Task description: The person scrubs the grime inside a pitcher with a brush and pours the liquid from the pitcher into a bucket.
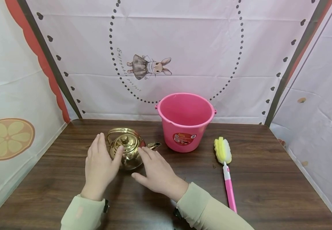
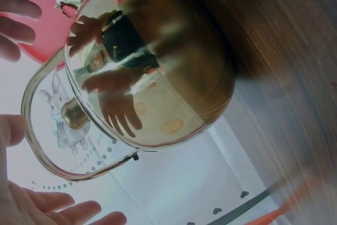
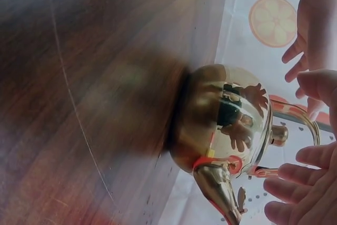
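A shiny gold kettle (image 1: pixel 129 161) with a knobbed lid and an upright arched handle stands on the table, its spout toward the right. My left hand (image 1: pixel 100 167) is at the kettle's left, fingers extended and thumb held apart. On the near right side is my right hand (image 1: pixel 159 174), fingers straight, by the spout. In the left wrist view the polished kettle (image 2: pixel 179 72) mirrors both hands, and neither grips it. From the right wrist, the spout of the kettle (image 3: pixel 216 188) and spread fingers (image 3: pixel 303 177) show; contact cannot be made out.
A pink bucket (image 1: pixel 183 139) with a red label stands behind the kettle, to its right. Farther right lies a brush with a yellow-and-white sponge head (image 1: pixel 222 150) and a pink handle (image 1: pixel 229 193). Printed cloth walls (image 1: pixel 200 48) border the dark wooden table (image 1: pixel 258 179).
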The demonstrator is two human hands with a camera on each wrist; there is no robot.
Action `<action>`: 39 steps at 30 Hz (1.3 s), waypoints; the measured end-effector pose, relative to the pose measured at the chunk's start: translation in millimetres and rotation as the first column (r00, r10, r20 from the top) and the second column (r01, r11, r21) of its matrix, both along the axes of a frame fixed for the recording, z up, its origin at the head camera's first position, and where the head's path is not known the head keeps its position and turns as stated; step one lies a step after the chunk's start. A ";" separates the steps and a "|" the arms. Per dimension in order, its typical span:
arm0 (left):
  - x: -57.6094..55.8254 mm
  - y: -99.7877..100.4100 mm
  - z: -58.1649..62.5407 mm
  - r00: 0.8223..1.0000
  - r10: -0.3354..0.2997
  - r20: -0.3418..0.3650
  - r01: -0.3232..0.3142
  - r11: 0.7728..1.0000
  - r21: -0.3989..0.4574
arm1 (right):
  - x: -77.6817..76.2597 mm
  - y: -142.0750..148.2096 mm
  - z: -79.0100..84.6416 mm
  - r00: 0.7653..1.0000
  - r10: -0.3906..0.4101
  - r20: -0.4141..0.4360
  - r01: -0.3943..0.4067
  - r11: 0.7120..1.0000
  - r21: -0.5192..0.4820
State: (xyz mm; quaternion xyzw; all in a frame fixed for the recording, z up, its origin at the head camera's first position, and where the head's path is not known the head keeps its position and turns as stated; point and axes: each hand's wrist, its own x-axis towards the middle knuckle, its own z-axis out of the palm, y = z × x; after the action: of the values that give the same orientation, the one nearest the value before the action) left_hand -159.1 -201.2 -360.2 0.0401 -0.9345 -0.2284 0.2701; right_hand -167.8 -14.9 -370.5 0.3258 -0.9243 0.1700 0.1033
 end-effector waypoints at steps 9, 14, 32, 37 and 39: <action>-4.6 -4.1 0.2 1.000 -0.014 0.018 0.014 1.000 0.005 | -0.3 -4.1 -0.4 1.000 0.021 -0.007 -0.021 1.000 -0.006; -7.4 -6.0 1.3 0.999 -0.016 0.037 0.015 1.000 0.017 | -0.9 -7.1 0.2 0.999 0.027 -0.026 -0.027 1.000 -0.013; -15.5 -9.6 4.5 0.999 -0.040 0.022 0.039 0.999 0.036 | -5.9 -19.6 1.7 0.992 0.018 -0.125 -0.018 1.000 -0.004; -17.1 -11.7 4.6 0.999 -0.043 0.005 0.043 0.999 0.031 | -6.9 -24.5 3.0 0.997 0.013 -0.076 -0.014 1.000 -0.013; -17.7 -11.3 4.1 0.999 -0.044 0.002 0.044 0.998 0.034 | -7.4 -24.9 3.5 0.998 0.013 -0.066 -0.013 1.000 -0.013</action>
State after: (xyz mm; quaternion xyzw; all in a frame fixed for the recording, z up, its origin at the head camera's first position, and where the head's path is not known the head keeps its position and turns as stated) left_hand -176.8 -212.5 -356.1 0.0245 -0.9314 -0.2502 0.2631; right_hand -175.2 -39.7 -367.1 0.3366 -0.9170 0.1661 0.1350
